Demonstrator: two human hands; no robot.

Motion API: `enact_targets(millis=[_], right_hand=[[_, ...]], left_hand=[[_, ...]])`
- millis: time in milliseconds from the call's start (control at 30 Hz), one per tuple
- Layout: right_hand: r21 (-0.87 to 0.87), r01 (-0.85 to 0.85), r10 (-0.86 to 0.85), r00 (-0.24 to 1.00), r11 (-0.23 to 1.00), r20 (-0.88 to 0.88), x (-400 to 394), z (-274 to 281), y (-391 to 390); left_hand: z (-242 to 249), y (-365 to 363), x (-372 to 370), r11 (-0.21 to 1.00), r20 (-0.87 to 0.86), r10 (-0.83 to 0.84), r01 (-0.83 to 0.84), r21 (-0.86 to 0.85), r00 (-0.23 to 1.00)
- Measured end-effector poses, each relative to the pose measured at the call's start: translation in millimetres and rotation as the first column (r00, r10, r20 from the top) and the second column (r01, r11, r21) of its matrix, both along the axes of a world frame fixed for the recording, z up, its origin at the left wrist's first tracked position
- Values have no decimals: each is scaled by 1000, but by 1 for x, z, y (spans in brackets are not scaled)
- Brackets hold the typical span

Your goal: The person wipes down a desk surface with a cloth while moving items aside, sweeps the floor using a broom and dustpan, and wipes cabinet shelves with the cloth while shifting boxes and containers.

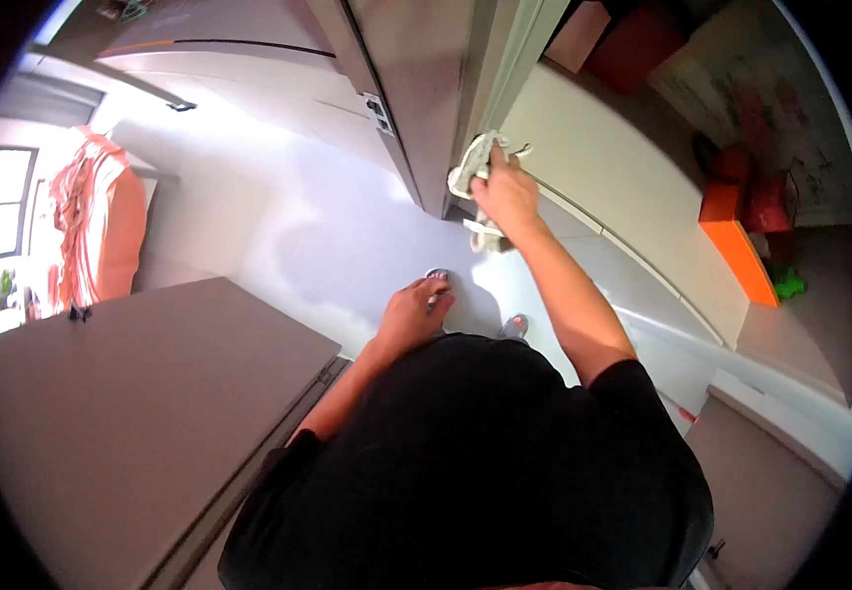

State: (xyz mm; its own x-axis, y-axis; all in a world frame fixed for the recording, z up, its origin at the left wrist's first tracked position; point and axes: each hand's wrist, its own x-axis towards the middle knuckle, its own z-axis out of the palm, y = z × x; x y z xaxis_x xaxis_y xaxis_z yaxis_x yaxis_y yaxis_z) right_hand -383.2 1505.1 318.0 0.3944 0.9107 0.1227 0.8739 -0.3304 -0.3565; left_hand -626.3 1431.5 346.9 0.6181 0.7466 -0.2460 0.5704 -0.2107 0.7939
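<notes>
My right hand (508, 202) is closed on a pale, crumpled cloth (475, 165), part of which hangs below the fingers. The cloth lies against the edge of a cabinet panel (517, 69), beside an open shelf. My left hand (412, 317) hangs in front of my body, fingers loosely bent and apart, with nothing visible in it. Part of its palm side is hidden from me.
An inner door (416, 88) with a metal latch stands ahead. On the right, the cabinet shelf (633, 187) holds an orange box (736, 231) and other items. A brown door (141, 393) fills the lower left; pink curtains (101, 216) hang behind it.
</notes>
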Motion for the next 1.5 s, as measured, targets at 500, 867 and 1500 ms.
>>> enact_targets(millis=[500, 867, 1500], right_hand=[[-136, 50, -17, 973, 989, 231, 13, -21, 3], [-6, 101, -98, 978, 995, 186, 77, -11, -78], [101, 226, -246, 916, 969, 316, 58, -16, -90]], left_hand=[[-23, 31, -45, 994, 8, -109, 109, -6, 994], [-21, 67, -3, 957, -29, -268, 269, 110, 963], [0, 70, 48, 893, -89, -439, 445, 60, 894]])
